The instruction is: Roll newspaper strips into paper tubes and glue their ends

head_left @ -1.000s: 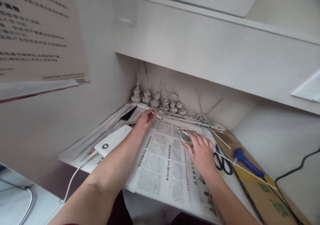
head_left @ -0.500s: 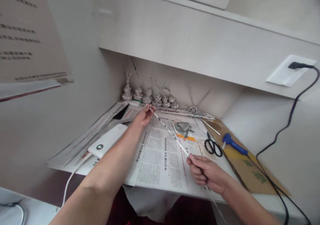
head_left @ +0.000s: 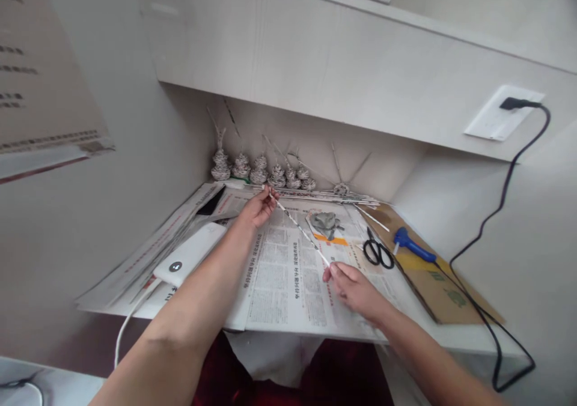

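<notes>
A thin rolled paper stick, printed like newspaper, stretches slantwise between my two hands above the newspaper sheets. My left hand pinches its far end, close to a bundle of similar paper sticks. Around the near end, the fingers of my right hand are closed. At the back stand several woven paper gourds, some with stick ends poking up, beside a small woven piece with spread sticks.
Black scissors and a blue glue gun lie at the right, the gun on a cardboard sheet. A grey crumpled cloth-like thing sits mid-table. At left rests a white device with a cable. A black cord hangs from the wall socket.
My right hand has moved up along the stick, toward my left hand, and the tail below it no longer shows. My left hand keeps its pinch. The view has shifted slightly.
</notes>
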`<act>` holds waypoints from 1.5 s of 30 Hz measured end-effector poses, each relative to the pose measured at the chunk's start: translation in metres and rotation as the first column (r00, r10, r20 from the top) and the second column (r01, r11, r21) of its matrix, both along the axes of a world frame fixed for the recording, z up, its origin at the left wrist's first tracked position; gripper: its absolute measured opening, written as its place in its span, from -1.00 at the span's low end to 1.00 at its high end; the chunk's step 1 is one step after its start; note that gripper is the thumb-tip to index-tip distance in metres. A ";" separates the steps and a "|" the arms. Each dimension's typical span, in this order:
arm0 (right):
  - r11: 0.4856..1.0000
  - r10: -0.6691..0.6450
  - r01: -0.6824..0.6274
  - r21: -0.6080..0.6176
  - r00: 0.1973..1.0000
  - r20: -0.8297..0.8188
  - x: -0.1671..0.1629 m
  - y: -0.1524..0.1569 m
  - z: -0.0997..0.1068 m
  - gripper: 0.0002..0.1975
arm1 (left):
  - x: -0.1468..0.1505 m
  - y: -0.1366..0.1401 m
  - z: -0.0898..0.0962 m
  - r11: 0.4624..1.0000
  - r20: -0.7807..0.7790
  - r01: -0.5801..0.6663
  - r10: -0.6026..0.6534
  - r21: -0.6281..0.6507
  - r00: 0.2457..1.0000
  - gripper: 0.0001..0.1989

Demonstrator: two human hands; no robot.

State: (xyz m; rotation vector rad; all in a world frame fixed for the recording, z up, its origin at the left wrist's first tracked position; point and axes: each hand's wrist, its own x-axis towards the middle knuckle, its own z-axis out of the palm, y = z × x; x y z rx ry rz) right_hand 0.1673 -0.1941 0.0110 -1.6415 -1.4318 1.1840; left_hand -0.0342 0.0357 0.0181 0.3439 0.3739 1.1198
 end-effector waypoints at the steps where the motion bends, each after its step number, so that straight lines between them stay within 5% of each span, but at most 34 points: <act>1: 0.991 0.034 -0.061 -0.119 0.975 -0.220 0.000 -0.002 -0.002 -0.69 | 0.000 -0.001 0.001 1.000 0.010 0.014 -0.014 0.001 1.000 -0.76; 3: 0.944 0.039 -0.203 -0.259 0.850 -0.525 -0.001 -0.006 -0.005 -0.72 | 0.000 -0.002 0.001 0.999 0.027 0.051 -0.052 0.010 0.998 -0.77; 5: 0.919 0.029 -0.255 -0.301 0.805 -0.592 -0.002 -0.009 -0.007 -0.72 | 0.001 -0.003 0.002 0.997 0.029 0.079 -0.080 0.018 0.996 -0.79; 7: 0.941 0.031 -0.171 -0.291 0.903 -0.429 -0.005 -0.007 -0.007 -0.70 | 0.003 -0.004 0.001 0.996 0.002 0.081 -0.081 0.021 0.997 -0.79; 9: 0.994 0.025 -0.033 -0.108 0.997 -0.068 -0.009 -0.002 -0.006 -0.70 | 0.006 -0.005 0.000 0.998 -0.034 0.064 -0.064 0.015 0.997 -0.78; 12: 0.958 -0.138 0.014 0.287 0.899 0.415 -0.015 0.008 -0.002 -0.78 | 0.008 -0.006 -0.001 0.999 -0.055 0.050 -0.049 0.009 0.997 -0.78; 14: 0.943 -0.160 0.000 0.332 0.876 0.455 -0.016 0.014 -0.002 -0.78 | 0.009 -0.006 -0.001 0.999 -0.050 0.046 -0.046 0.012 0.998 -0.77; 17: 0.998 0.036 -0.038 0.042 0.998 0.054 -0.015 0.016 -0.003 -0.70 | 0.008 -0.008 -0.001 0.997 -0.024 0.070 -0.069 0.029 0.997 -0.76; 20: 0.956 0.101 -0.224 -0.188 0.856 -0.507 -0.013 0.011 -0.006 -0.69 | 0.008 -0.010 0.000 0.993 0.000 0.107 -0.107 0.043 0.994 -0.77; 23: 0.940 0.088 -0.271 -0.208 0.780 -0.620 -0.012 0.007 -0.010 -0.69 | 0.010 -0.011 -0.001 0.992 -0.012 0.124 -0.123 0.039 0.992 -0.77; 25: 0.967 0.075 -0.174 -0.184 0.890 -0.449 -0.013 0.008 -0.011 -0.66 | 0.012 -0.010 -0.002 0.992 -0.028 0.125 -0.124 0.037 0.992 -0.77; 27: 0.998 0.052 -0.056 -0.038 0.995 -0.082 -0.017 0.015 -0.010 -0.63 | 0.013 -0.009 -0.005 0.991 -0.040 0.126 -0.125 0.037 0.991 -0.78; 30: 0.956 -0.082 -0.064 0.288 0.879 0.469 -0.024 0.031 -0.006 -0.70 | 0.013 -0.007 -0.008 0.990 -0.049 0.133 -0.131 0.044 0.990 -0.80; 32: 0.937 -0.106 -0.099 0.334 0.833 0.543 -0.028 0.041 -0.005 -0.78 | 0.013 -0.006 -0.009 0.989 -0.046 0.135 -0.132 0.053 0.990 -0.79; 34: 0.979 -0.037 -0.033 0.202 0.941 0.337 -0.032 0.046 -0.006 -0.74 | 0.011 -0.005 -0.010 0.988 -0.040 0.138 -0.136 0.061 0.990 -0.79; 36: 0.999 0.024 -0.027 -0.027 0.995 -0.094 -0.032 0.046 -0.009 -0.70 | 0.011 -0.005 -0.010 0.986 -0.036 0.152 -0.150 0.066 0.988 -0.78; 39: 0.957 0.069 -0.225 -0.183 0.790 -0.609 -0.030 0.037 -0.013 -0.72 | 0.011 -0.006 -0.009 0.981 -0.034 0.182 -0.180 0.073 0.983 -0.79; 42: 0.938 0.080 -0.292 -0.189 0.709 -0.700 -0.031 0.032 -0.016 -0.73 | 0.014 -0.009 -0.010 0.978 -0.045 0.194 -0.191 0.075 0.981 -0.80; 45: 0.980 0.041 -0.121 -0.157 0.898 -0.437 -0.035 0.040 -0.014 -0.64 | 0.017 -0.010 -0.011 0.983 -0.069 0.172 -0.167 0.069 0.984 -0.83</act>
